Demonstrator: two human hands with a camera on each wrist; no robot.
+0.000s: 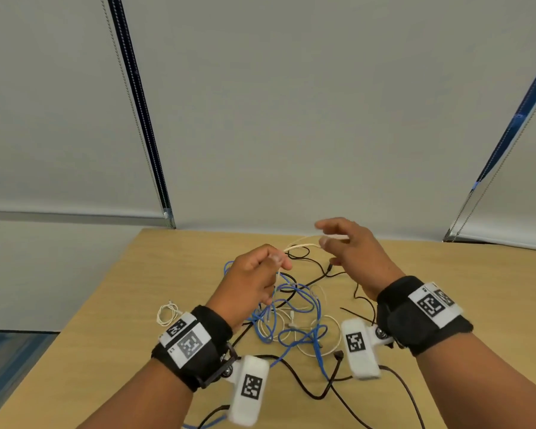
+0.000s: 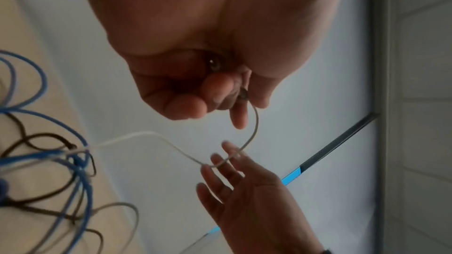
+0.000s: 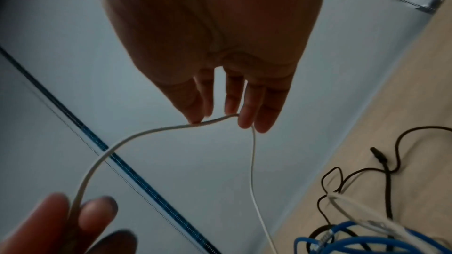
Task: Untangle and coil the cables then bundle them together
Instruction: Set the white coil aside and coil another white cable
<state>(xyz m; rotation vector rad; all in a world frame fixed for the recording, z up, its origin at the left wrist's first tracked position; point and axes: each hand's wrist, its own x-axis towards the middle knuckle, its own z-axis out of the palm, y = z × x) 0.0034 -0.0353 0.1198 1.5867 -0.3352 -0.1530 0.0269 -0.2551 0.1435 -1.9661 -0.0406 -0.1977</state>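
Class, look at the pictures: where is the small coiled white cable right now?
In the head view the coiled white cable lies on the table, left of the tangle and just beyond the left wrist band, apart from both.

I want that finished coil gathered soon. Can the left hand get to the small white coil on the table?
Probably not yet: the small white coil lies unobstructed beside the left hand, but that hand is pinching the white cable.

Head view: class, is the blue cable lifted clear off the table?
No, the blue cable lies tangled on the table; the hands hold a white cable.
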